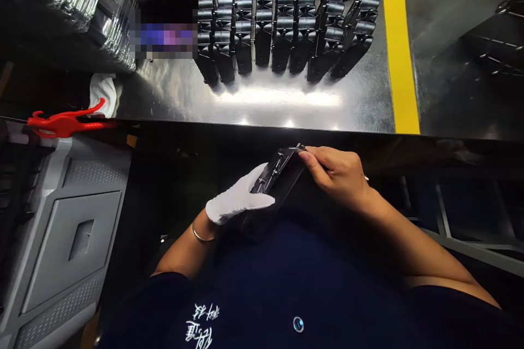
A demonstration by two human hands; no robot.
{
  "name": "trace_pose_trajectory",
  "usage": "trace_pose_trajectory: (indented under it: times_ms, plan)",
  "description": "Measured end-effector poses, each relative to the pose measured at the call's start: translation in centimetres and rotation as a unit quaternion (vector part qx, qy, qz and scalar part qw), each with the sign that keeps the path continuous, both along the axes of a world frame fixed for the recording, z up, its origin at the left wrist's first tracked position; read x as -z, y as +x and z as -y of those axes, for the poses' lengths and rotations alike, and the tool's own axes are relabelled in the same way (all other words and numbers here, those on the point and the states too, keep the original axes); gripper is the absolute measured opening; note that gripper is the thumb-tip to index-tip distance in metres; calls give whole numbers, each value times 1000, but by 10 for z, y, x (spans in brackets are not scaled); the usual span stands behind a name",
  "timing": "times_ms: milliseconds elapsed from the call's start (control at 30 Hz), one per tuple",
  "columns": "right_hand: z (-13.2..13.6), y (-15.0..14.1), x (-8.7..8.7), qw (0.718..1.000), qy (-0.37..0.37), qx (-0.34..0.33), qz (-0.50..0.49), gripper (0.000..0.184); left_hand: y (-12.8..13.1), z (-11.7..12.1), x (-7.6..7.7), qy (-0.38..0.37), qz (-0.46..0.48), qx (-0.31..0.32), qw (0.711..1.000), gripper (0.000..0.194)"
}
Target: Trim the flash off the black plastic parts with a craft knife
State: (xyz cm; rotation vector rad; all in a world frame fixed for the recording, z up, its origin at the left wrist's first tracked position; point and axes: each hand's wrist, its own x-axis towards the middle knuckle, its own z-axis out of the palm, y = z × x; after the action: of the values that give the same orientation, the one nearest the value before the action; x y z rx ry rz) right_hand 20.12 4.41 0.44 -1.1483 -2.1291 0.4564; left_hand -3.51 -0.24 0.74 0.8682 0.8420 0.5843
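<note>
A dark, glossy black plastic part (273, 170) with small raised details is held at a tilt in front of my body, below the table edge. My left hand (241, 194), in a white glove, grips its lower end between thumb and fingers. At the upper end, my bare right hand (339, 172) pinches the corner between thumb and forefinger. Whether it also holds a thin film there cannot be made out. The part's underside is hidden in shadow.
Several rows of stacked black plastic parts (264, 22) stand on the metal table (262, 112). Bagged parts (82, 0) are piled at the left, near a white cloth (103, 92). A red tool (63, 122) lies on a grey bin (71, 251). Yellow tape (399, 49) crosses the table.
</note>
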Motion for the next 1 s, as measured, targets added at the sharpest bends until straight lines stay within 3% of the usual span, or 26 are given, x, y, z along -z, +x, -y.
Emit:
trace_pose_trajectory:
  times_ms: [133,233,367,533,733,900,1000]
  plan:
    - [-4,2,-7,997,6,-52,-62,23,5,-6,4,9,19,-35,999,64]
    - [-8,6,-15,997,8,-42,-66,25,11,-9,11,20,-68,-111,991,52]
    - [-13,13,-21,999,34,-36,15,33,14,-1,23,149,-222,-197,943,69]
    - [-14,15,-22,985,105,-72,116,49,15,11,35,264,-262,-232,899,70]
    - [-13,16,-29,974,109,-125,153,57,9,13,46,345,-291,-227,863,72]
    - [-13,15,-34,972,130,-160,115,57,4,13,54,365,-266,-208,868,73]
    - [-15,15,-34,974,105,-166,113,57,4,11,55,379,-267,-197,864,73]
